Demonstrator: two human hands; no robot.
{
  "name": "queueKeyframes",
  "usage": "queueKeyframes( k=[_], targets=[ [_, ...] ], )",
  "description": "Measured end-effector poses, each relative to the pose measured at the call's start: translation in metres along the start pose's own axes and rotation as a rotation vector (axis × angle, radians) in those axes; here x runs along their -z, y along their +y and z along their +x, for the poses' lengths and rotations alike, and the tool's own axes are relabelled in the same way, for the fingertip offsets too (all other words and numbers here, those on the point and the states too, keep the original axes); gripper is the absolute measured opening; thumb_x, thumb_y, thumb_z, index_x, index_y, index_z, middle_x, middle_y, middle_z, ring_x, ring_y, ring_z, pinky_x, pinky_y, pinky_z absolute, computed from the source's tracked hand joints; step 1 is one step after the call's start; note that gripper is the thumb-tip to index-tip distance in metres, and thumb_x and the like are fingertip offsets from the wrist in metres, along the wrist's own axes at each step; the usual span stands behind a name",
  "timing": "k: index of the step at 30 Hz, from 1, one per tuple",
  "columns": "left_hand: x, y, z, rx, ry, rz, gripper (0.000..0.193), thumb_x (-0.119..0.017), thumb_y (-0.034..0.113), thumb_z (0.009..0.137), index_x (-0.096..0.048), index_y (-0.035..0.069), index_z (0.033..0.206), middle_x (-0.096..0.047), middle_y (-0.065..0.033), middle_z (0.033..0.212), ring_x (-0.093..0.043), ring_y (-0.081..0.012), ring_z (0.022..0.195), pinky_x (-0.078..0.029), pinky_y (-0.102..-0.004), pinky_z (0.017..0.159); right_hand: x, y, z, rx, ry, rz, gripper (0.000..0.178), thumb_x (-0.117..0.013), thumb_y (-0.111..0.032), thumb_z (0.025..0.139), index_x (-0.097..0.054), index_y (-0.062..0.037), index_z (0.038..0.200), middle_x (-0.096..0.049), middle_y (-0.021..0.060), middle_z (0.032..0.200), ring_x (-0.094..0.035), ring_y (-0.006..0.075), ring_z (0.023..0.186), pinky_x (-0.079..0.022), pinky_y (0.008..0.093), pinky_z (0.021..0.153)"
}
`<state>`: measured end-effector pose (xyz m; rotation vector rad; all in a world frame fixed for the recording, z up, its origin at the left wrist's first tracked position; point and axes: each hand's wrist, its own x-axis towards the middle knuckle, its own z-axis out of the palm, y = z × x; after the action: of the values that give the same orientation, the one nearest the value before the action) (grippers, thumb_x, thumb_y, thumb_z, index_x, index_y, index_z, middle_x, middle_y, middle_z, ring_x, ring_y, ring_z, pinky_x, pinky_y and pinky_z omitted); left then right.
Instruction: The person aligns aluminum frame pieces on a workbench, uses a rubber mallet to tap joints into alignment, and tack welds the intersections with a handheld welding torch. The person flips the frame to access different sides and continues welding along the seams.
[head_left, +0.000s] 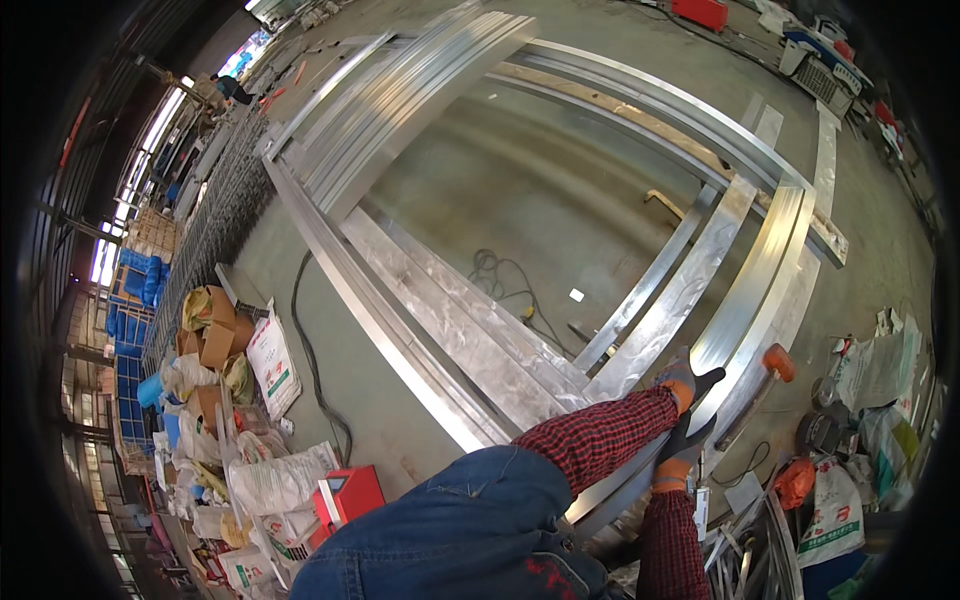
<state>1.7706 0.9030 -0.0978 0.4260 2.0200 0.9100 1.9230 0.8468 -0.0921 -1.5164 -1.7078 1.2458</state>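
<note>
Metal profile (pixel 758 275) | gloved hands (pixel 686 382) (pixel 681 447) at it | orange-headed hammer (pixel 779 363) nearby

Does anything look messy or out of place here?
Yes: on the left, sacks and an open cardboard box lie jumbled together rather than neatly stacked. A black cable also snakes loosely beside the metal beams, which looks untidy.

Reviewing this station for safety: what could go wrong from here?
Pinch: the left hand and right hand are both at the shiny metal profile; either might get caught if it shifts.
Trip: the black cable lies curved on the floor.
Bump: the orange-headed hammer lies nearby and might get knocked.
</note>
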Motion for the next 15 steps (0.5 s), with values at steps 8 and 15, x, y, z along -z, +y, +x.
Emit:
queueKeyframes(
  k=[8,15],
  targets=[
    [-0.002,-0.009,0.022,-0.058,0.024,0.020,0.131,-0.093,0.075,0.073,-0.042,0.000,0.168,-0.058,-0.0307,0.162,-0.056,-0.0465,0.149,-0.045,-0.0484,0.126,-0.013,-0.001,0.002,-0.121,0.031,-0.076,0.104,-0.072,-0.058,0.108,-0.027,0.0082,0.175,-0.043,0.0349,0.173,-0.047,0.0449,0.158,-0.036,0.0457,0.131],
    [-0.008,-0.027,0.031,-0.255,0.031,-0.160,0.109,-0.095,0.068,0.078,-0.060,-0.006,0.150,-0.075,-0.0267,0.137,-0.073,-0.0377,0.127,-0.058,-0.0442,0.110,0.000,-0.009,-0.004,-0.030,0.041,-0.014,0.091,-0.080,-0.045,0.104,-0.043,0.0105,0.166,-0.062,0.0419,0.151,-0.063,0.0483,0.142,-0.049,0.0479,0.122]
  ],
)
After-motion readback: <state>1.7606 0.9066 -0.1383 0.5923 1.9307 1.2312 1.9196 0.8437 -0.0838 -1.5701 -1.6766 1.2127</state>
